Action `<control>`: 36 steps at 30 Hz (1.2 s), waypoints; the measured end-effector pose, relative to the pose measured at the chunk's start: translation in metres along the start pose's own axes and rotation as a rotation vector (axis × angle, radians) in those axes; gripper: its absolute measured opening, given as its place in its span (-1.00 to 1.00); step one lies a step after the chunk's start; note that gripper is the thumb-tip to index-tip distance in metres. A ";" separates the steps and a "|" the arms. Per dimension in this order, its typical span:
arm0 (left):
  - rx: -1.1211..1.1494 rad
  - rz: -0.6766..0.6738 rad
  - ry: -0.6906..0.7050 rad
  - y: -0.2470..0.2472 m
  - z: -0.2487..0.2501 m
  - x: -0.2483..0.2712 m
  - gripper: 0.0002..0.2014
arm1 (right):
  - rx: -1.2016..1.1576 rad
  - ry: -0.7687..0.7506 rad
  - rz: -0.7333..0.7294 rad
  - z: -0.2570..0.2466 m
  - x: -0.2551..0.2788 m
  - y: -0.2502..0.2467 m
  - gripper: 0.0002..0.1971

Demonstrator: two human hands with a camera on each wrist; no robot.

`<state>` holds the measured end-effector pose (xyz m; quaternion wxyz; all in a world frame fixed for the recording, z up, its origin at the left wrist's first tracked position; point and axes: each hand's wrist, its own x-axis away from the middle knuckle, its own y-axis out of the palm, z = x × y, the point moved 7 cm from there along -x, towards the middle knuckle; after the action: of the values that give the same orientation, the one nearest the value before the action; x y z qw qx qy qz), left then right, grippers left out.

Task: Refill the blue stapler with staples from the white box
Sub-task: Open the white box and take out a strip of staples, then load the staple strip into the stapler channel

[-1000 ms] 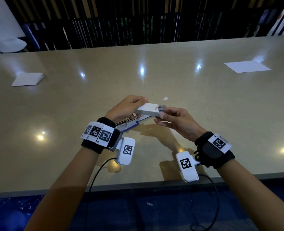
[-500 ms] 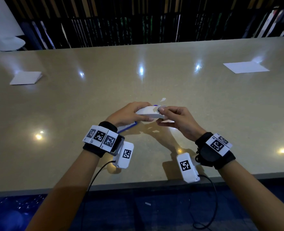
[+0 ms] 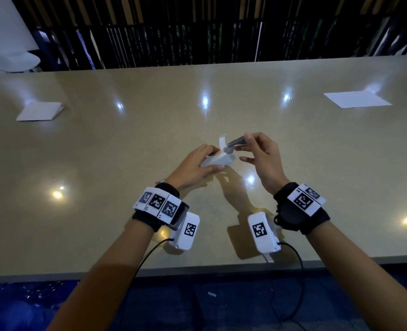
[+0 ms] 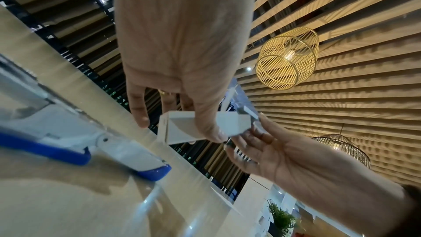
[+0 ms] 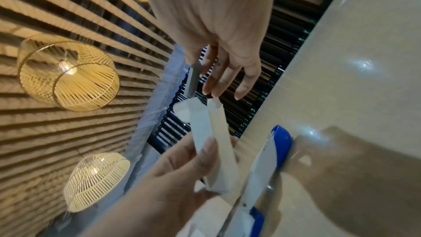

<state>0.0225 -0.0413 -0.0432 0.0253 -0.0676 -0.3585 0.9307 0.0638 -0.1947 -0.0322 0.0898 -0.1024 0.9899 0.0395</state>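
- Left hand (image 3: pixel 192 167) grips the white box (image 3: pixel 218 160) from above, thumb on the near side and the other fingers curled over the far side; the box is lifted a little over the table (image 3: pixel 102 163) and its open end looks toward the right hand.
- White flap (image 3: pixel 222 142) of the box stands up at this open end, just beside the tips of the left fingers.
- Right hand (image 3: pixel 261 158) pinches a grey strip of staples (image 3: pixel 237 142) between the thumb and the first finger; the other fingers are loosely spread and hold nothing.
- Strip of staples is tilted, its lower end just at the mouth of the box and its upper end in the pinch, so it lies between the two hands and a little farther from the person than the box.
- Blue stapler (image 4: pixel 75 143) lies on the table under the left hand, near the left wrist; in the left wrist view it looks opened, with the white and blue parts spread apart. No hand touches it.
- In the head view the stapler is almost fully hidden by the left hand.
- In the right wrist view the blue end of the stapler (image 5: pixel 281 138) is just beside the box, below it.
- Two white sheets of paper lie well apart from the hands, one at far left (image 3: pixel 40 111) and one at far right (image 3: pixel 356 99) of the table.
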 end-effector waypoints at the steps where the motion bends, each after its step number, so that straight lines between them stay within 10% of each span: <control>1: 0.074 0.007 -0.012 0.003 -0.001 0.001 -0.56 | -0.065 0.003 0.002 0.000 -0.003 0.001 -0.81; 8: 0.342 0.075 -0.111 0.016 -0.014 0.001 -0.50 | -0.452 0.131 -0.002 0.000 -0.024 0.005 -0.88; 17: 0.441 0.129 -0.088 0.008 -0.007 0.003 -0.53 | 0.318 -0.058 -0.335 -0.004 -0.015 0.027 -0.73; 36: 0.475 0.134 0.016 0.008 0.005 0.021 -0.43 | 0.295 -0.135 -0.287 -0.015 -0.010 0.034 -0.84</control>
<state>0.0012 -0.0490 -0.0473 -0.0183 -0.0909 -0.1242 0.9879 0.0635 -0.1614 -0.0136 0.1747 -0.2252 0.9519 -0.1122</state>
